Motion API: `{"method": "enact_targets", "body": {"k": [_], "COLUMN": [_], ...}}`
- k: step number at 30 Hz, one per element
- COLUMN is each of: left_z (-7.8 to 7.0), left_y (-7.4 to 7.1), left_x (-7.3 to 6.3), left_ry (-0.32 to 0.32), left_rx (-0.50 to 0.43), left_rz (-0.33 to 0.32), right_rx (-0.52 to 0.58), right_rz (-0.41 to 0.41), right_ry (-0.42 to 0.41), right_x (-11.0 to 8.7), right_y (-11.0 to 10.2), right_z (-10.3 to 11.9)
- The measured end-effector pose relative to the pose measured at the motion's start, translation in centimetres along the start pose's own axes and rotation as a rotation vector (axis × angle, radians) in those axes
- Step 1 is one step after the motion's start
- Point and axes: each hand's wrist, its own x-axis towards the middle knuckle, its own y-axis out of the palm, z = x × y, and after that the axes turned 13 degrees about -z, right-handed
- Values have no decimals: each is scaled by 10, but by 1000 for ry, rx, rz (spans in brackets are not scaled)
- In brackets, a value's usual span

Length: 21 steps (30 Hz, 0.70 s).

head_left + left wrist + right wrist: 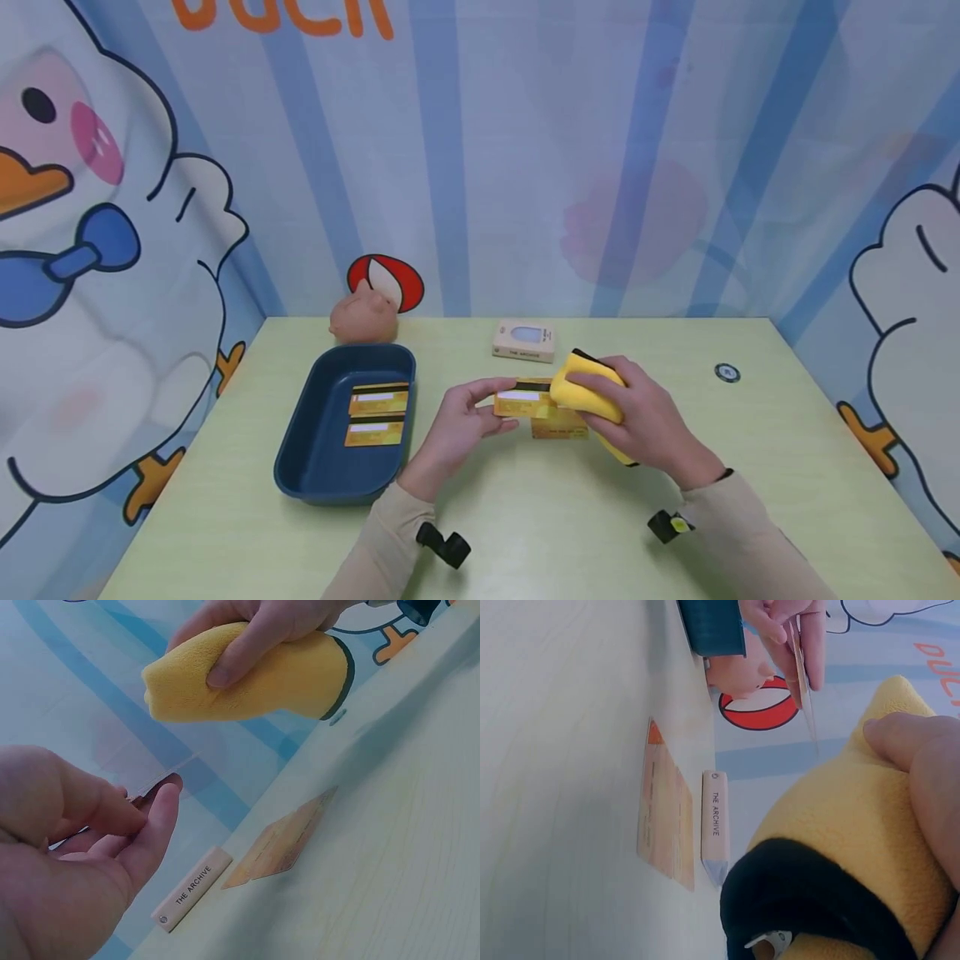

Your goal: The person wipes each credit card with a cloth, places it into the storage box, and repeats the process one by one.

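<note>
My left hand (462, 421) pinches a yellow card (521, 403) with a dark stripe by its left end, above the table. A folded yellow cloth (588, 387) with dark edging is gripped in my right hand (648, 412), its thumb pressing into the fabric in the left wrist view. In the head view the cloth overlaps the held card's right end; the wrist views show a gap between them. Beneath lie yellow cards (281, 838) on the table, partly hidden from above; how many I cannot tell. Two more striped cards (373, 431) lie in the blue tray (307, 467).
A pale box (523, 342) marked "THE ARCHIVE" sits behind the hands. Behind the tray stands a pink pig figure (364, 317). Toward the right of the table (510, 533) lies a small round disc (727, 372). A printed curtain (510, 167) hangs along the back.
</note>
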Motion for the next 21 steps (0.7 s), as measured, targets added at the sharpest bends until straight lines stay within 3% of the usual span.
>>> {"method": "enact_targets", "body": {"k": [5, 14, 21], "left_z": [-1, 2, 3], "left_y": [1, 3, 5], "left_x": [0, 0, 0], "left_ry": [-5, -5, 11], "left_rx": [15, -39, -13], "left_rz": [-12, -8, -7], "right_rx": [14, 36, 68], "right_rz": [8, 50, 84], "right_ry": [-11, -55, -81], "right_x": [6, 21, 29], "right_y": [2, 13, 22], "right_z": [4, 20, 30]}}
